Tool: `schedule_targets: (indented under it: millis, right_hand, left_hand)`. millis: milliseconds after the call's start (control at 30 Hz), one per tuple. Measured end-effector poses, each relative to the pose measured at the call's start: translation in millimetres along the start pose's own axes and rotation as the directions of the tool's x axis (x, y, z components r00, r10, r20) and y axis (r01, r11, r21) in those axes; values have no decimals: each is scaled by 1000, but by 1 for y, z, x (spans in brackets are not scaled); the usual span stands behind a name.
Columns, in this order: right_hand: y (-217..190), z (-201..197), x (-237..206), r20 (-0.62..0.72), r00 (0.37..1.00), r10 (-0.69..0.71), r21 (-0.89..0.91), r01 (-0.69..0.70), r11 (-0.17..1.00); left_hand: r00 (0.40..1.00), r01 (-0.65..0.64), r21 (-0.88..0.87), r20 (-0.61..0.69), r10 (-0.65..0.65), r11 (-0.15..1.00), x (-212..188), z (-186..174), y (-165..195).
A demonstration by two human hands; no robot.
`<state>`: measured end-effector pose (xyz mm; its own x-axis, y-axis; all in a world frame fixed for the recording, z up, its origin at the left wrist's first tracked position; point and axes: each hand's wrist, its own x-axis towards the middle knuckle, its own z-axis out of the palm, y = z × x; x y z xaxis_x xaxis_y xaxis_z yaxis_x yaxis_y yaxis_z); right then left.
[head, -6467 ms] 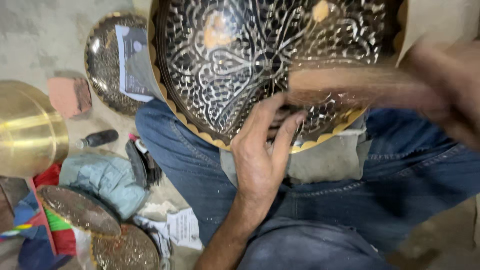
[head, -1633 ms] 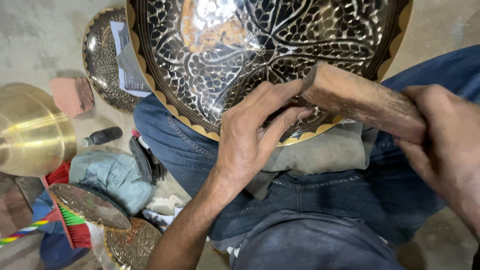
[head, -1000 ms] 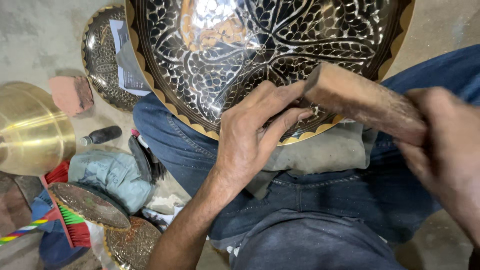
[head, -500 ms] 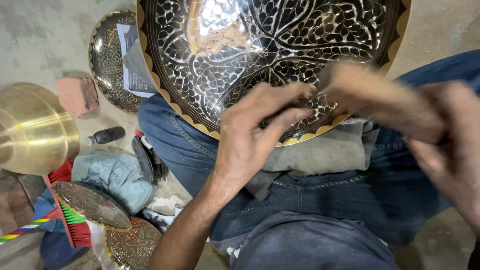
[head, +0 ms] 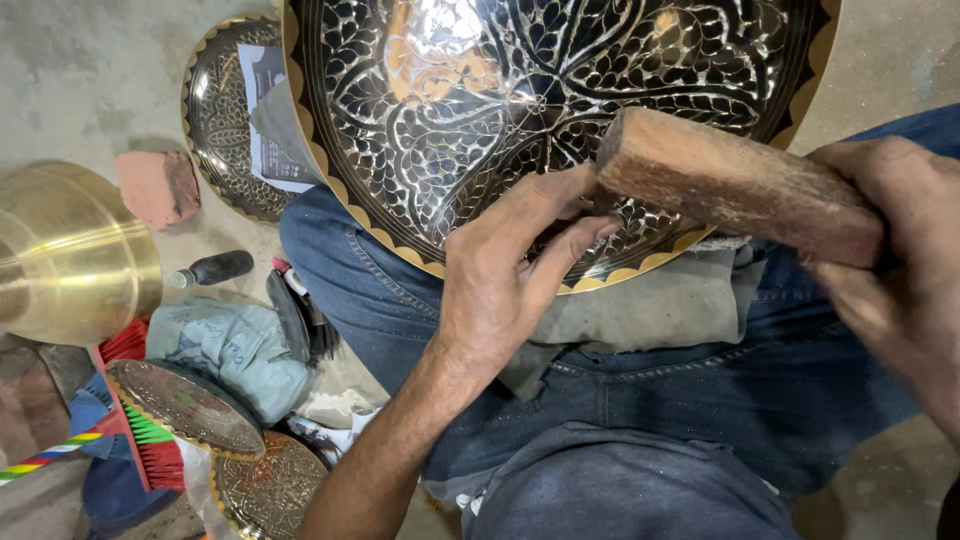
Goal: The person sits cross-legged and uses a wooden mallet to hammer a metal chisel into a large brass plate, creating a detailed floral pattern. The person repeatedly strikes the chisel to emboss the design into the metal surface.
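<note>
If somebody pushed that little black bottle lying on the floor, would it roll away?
Probably yes. The black bottle lies on its side and looks round, so a sideways nudge would likely roll it across the concrete floor. It seems small, so probably light. The blue cloth bundle just beside it might stop it.

Soft even daylight, sharp focus; bright glare sits upper-left of centre on the engraved plate point(head: 560, 120), shadows faint.

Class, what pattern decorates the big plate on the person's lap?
Silver leaf-and-petal engraving on black, gold scalloped rim, on the plate; head view.
</note>
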<state>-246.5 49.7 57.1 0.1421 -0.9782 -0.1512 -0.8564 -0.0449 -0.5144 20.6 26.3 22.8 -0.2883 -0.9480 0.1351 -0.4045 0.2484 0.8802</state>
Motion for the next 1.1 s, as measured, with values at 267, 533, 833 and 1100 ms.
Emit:
schedule_targets:
  millis: [267, 533, 833, 1100]
  right_hand:
    - [50, 17, -6, -33, 996, -88, 27, 89, 996]
    - [59, 16, -4, 69, 988, -139, -145, 148, 978]
    - [22, 13, 2, -2, 1000, -23, -37, 23, 999]
    - [14, 1, 2, 87, 994, -73, -224, 91, 970]
  left_hand:
    - [1000, -20, 29, -10, 21, 999, 0, 1, 2]
    - [1000, -2, 39, -7, 2, 999, 0, 0, 6]
    - [1000, -8, 73, -5, 9, 997, 1, -3, 8]
    - [1000, -15, 61, -4, 15, 998, 1, -1, 5]
